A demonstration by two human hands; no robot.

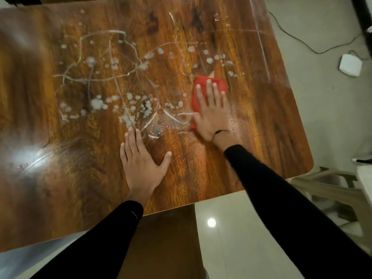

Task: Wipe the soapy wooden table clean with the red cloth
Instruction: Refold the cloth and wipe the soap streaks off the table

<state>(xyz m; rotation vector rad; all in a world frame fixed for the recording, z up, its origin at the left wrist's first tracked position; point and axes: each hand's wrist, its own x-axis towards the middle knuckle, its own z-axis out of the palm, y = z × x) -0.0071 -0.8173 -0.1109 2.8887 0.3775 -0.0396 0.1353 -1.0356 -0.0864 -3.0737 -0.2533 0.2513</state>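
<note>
Wooden bench (201, 170), glossy grain, over pale tiled floor (241, 238).

Right hand (211, 115): fingers together, flat, palm pressing the red cloth (198, 91) onto the bench right of centre; not clenched round it. Cloth shows beyond the fingertips and beside the thumb.

Left hand (141, 164): spread, flat, holding nothing, bracing on bare wood near the front edge.

Soap suds (128, 109): white blobs and thin streaks across the middle and left; most remain unwiped.

Risk: with only a flat palm on it, the cloth may bunch or slip on the wet film, smearing foam; the bracing hand could slide.

Containers: none in view.

Off-bench: white adapter (350, 65) with cable on floor.
</note>
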